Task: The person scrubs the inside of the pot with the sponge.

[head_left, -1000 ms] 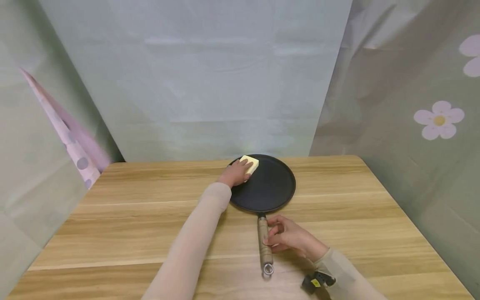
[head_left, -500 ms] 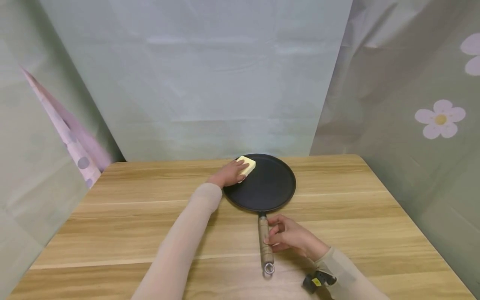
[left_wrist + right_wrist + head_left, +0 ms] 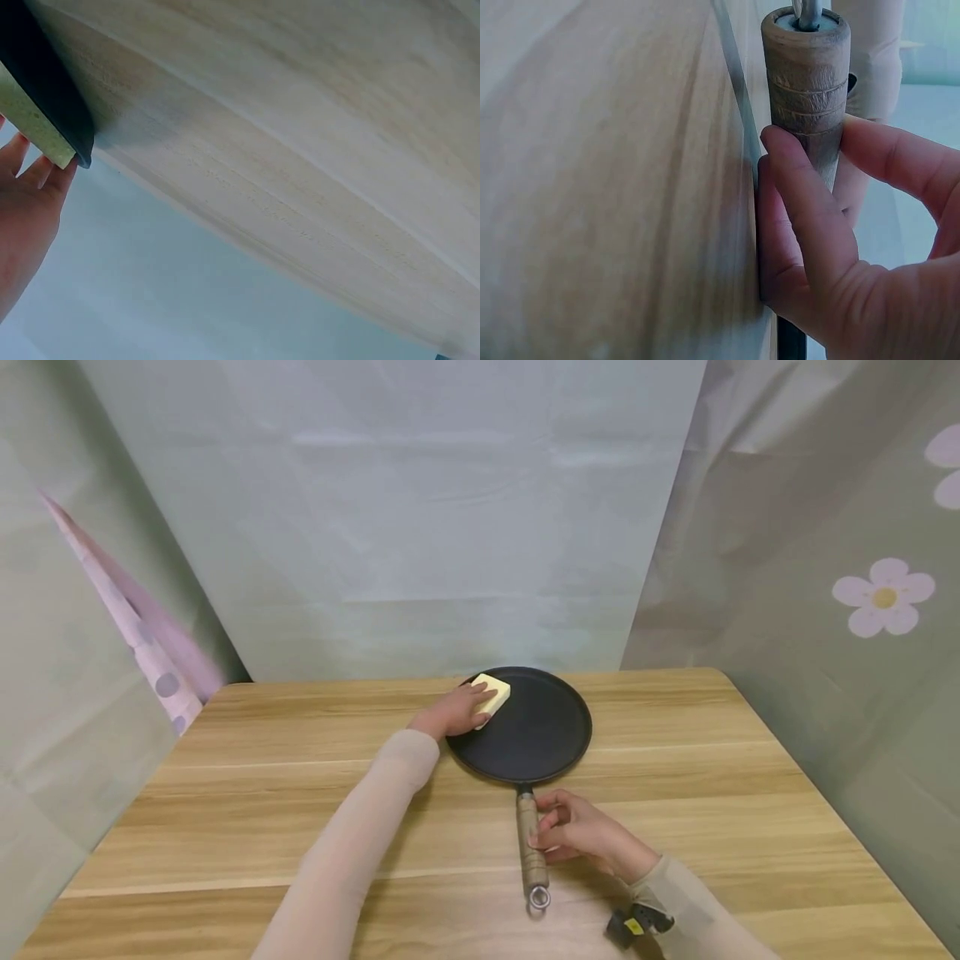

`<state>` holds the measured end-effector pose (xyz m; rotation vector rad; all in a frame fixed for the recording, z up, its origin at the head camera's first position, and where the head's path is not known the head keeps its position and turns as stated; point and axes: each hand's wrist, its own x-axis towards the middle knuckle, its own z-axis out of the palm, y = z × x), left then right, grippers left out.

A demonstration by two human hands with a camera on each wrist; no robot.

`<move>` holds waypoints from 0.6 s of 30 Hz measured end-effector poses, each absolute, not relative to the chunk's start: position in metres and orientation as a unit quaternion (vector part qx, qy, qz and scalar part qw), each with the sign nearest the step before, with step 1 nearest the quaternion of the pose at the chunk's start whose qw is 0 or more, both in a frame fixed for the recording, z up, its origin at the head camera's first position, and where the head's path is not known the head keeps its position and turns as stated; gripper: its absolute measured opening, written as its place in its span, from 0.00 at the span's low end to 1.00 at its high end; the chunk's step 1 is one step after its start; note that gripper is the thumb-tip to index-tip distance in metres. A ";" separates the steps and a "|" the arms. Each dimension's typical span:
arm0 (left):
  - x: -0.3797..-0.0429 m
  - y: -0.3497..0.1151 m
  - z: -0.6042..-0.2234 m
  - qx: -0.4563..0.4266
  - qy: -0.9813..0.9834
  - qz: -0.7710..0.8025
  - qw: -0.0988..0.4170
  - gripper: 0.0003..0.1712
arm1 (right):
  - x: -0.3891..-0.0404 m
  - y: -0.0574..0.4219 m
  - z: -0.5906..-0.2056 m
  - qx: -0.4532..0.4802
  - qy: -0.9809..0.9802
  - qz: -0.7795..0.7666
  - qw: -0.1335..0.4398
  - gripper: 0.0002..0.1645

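Well forward, my left hand (image 3: 453,710) grips the yellow sponge (image 3: 497,701) on the black pan (image 3: 536,731); my right hand (image 3: 588,837), angled inward, pinches its wooden handle (image 3: 528,820).

The pan (image 3: 538,727) lies on the table (image 3: 675,793), handle (image 3: 528,822) in front, backdrop (image 3: 435,527) behind. On the pan's left side sits the sponge (image 3: 498,699).

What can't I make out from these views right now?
Head: the surface of the round black pan under the pale yellow rectangular sponge, covered by it and the left hand.
Head: any print on the yellow label by the beige right sleeve, too small.
Left wrist: part of the sponge and most of the pan, cut off by the left edge.
Right wrist: much of the brown cylindrical wooden handle, hidden behind the right hand.
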<state>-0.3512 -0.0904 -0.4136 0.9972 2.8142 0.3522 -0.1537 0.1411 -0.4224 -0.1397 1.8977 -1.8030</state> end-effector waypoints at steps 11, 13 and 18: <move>-0.339 -0.098 -0.417 0.343 0.928 0.123 0.069 0.31 | -0.155 0.140 -0.424 -0.050 0.699 -0.664 0.261 0.35; -0.336 -0.098 -0.416 0.344 0.928 0.123 0.070 0.32 | -0.155 0.140 -0.424 -0.050 0.699 -0.665 0.259 0.35; -0.328 -0.097 -0.413 0.341 0.929 0.126 0.073 0.32 | -0.154 0.141 -0.423 -0.050 0.699 -0.665 0.258 0.35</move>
